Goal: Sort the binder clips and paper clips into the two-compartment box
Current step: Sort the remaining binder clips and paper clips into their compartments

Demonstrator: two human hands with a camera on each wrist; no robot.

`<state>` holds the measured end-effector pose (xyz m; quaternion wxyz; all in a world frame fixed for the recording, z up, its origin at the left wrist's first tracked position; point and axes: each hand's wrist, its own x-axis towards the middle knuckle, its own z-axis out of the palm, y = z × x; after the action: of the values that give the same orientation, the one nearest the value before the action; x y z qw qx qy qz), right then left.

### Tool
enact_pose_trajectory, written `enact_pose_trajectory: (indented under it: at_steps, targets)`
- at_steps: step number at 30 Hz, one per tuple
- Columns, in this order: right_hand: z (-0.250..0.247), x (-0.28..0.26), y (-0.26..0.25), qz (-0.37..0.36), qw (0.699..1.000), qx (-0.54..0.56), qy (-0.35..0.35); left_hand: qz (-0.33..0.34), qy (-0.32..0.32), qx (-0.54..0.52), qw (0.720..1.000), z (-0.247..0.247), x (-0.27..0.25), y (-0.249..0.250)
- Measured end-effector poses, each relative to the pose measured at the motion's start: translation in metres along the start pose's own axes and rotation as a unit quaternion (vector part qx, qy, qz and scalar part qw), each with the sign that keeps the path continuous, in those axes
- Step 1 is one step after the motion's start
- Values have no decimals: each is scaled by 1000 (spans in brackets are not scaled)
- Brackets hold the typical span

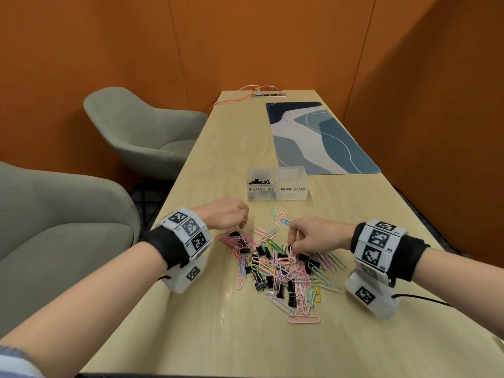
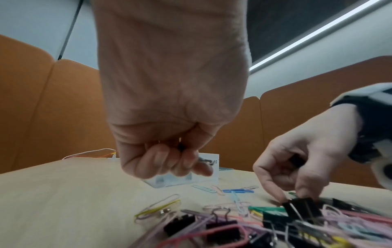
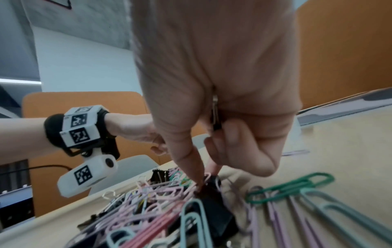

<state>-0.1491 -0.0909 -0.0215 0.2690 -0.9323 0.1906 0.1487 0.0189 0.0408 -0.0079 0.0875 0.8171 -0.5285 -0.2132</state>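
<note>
A mixed pile (image 1: 283,268) of coloured paper clips and black binder clips lies on the wooden table (image 1: 191,323) between my hands. Behind it stands the clear two-compartment box (image 1: 276,196); its left half, labelled BINDER CLIPS, holds several black clips (image 1: 259,181). My left hand (image 1: 241,223) hovers over the pile's left edge, its fingers (image 2: 161,161) curled round a small black binder clip (image 2: 181,147). My right hand (image 1: 293,241) pinches a black binder clip (image 2: 301,208) in the pile with thumb and forefinger (image 3: 191,167). A second binder clip (image 3: 215,115) is tucked in its curled fingers.
A few loose paper clips (image 1: 279,215) lie between the pile and the box. A blue and white desk mat (image 1: 319,137) covers the far right of the table. A power strip with an orange cable (image 1: 268,94) sits at the far end. Two grey chairs (image 1: 136,132) stand on the left.
</note>
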Motion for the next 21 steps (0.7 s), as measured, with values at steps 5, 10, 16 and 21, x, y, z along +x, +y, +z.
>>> enact_pose_trajectory:
  at_steps: [5, 10, 16, 21]
  targets:
    - [-6, -1, -5, 40, 988, -142, 45, -26, -13, -24, 999, 0, -7, -7]
    - [2, 4, -19, 51, 982, -180, 23, -33, 3, -35, 999, -2, -9, -6]
    - [-5, 8, -26, 82, 987, -140, -16, -85, -36, -114, 989, -1, -14, -14]
    - [-11, 14, -22, 110, 990, -79, -25, -136, -89, -206, 965, -1, -21, -14]
